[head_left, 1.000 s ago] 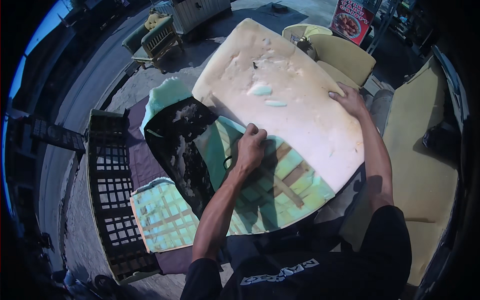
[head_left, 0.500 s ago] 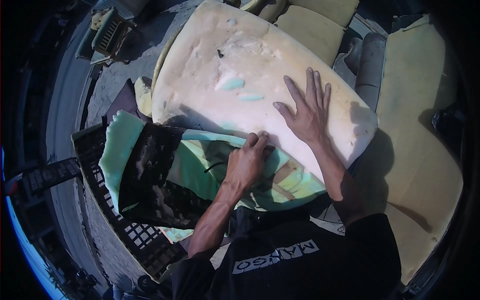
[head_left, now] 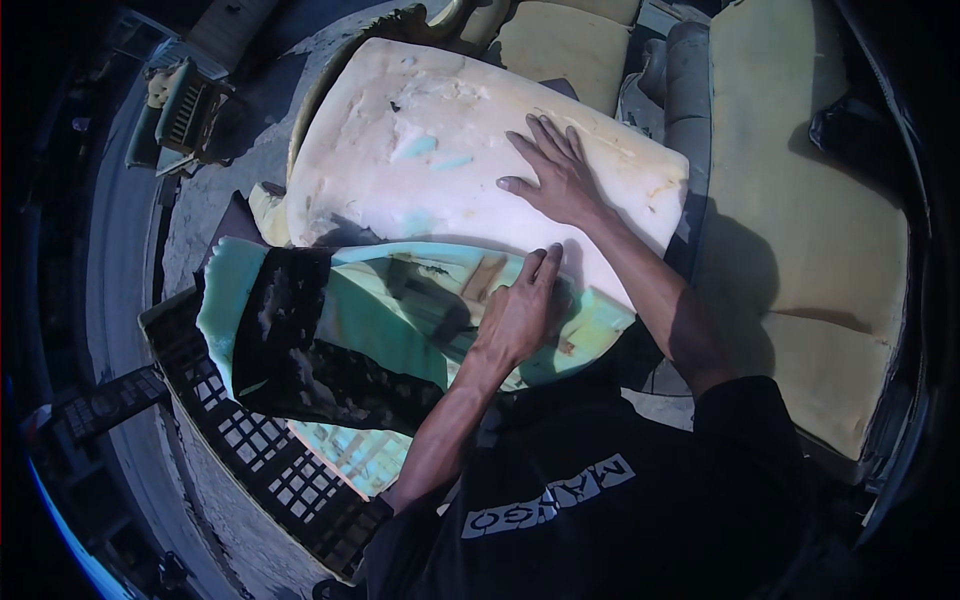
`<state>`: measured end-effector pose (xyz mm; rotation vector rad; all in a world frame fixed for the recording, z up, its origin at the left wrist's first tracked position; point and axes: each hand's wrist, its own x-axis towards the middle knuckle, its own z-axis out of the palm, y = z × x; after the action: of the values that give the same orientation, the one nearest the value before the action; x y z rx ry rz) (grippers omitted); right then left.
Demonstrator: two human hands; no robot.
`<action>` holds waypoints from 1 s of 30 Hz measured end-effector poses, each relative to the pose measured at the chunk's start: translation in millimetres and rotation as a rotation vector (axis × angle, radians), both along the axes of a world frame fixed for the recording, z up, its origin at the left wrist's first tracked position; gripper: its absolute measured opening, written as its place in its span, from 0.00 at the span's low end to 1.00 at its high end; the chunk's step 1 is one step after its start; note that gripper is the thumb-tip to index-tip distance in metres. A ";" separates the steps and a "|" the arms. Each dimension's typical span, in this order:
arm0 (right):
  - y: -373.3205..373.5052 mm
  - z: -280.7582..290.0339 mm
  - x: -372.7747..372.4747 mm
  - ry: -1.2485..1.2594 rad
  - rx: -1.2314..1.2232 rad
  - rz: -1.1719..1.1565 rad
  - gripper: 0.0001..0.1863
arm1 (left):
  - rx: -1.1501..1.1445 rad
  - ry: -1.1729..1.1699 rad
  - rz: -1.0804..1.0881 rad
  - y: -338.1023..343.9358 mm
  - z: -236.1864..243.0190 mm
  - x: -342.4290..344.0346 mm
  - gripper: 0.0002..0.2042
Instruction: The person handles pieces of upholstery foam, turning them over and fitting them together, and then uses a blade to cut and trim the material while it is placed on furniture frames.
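A thick, pale pink foam slab (head_left: 350, 165) lies before me, with pits and small green patches on its surface. My right hand (head_left: 555, 178) rests flat on it, fingers spread. Along the slab's near edge runs a green foam sheet (head_left: 370, 310), curled up and stained brown and black on its visible face. My left hand (head_left: 520, 312) is closed at the seam between sheet and slab, fingertips pinching the sheet's edge. Whether anything small is hidden in those fingers cannot be seen. A black layer (head_left: 285, 320) with grey worn patches covers the sheet's left part.
A dark plastic grid crate (head_left: 255, 435) stands under the foam at the left. Yellowish cushioned seating (head_left: 810, 260) fills the right side, with more cushions (head_left: 565, 45) behind the slab. A green armchair (head_left: 185, 115) stands at the far left.
My left hand has slid to the right along the seam, still closed on the edge. My right hand stays flat on nearly the same part of the slab. The view has shifted.
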<state>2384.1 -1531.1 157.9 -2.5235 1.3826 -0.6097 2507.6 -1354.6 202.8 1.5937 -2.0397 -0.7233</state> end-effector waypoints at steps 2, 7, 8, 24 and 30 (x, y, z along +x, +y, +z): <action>6.7 12.7 -13.2 0.014 0.000 0.021 0.37 | 0.227 -0.095 -0.005 -16.8 -2.4 -24.2 0.36; 37.1 20.0 -41.8 -0.008 -0.001 0.053 0.33 | 0.150 -0.032 -0.041 11.5 -5.1 -25.9 0.25; 42.8 18.8 -45.1 -0.005 -0.037 0.051 0.32 | 0.167 -0.064 -0.089 16.9 -10.0 -22.2 0.21; 48.2 15.3 -30.4 0.018 -0.079 0.016 0.32 | 0.155 0.033 -0.337 20.5 -38.1 -35.9 0.28; 52.5 -12.1 -40.4 -0.007 -0.086 -0.029 0.30 | 0.237 -0.027 -0.476 55.4 -23.8 -5.1 0.20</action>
<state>2343.7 -1478.5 145.9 -2.5687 1.4230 -0.6976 2502.6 -1299.1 179.0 1.2381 -2.4605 -1.1522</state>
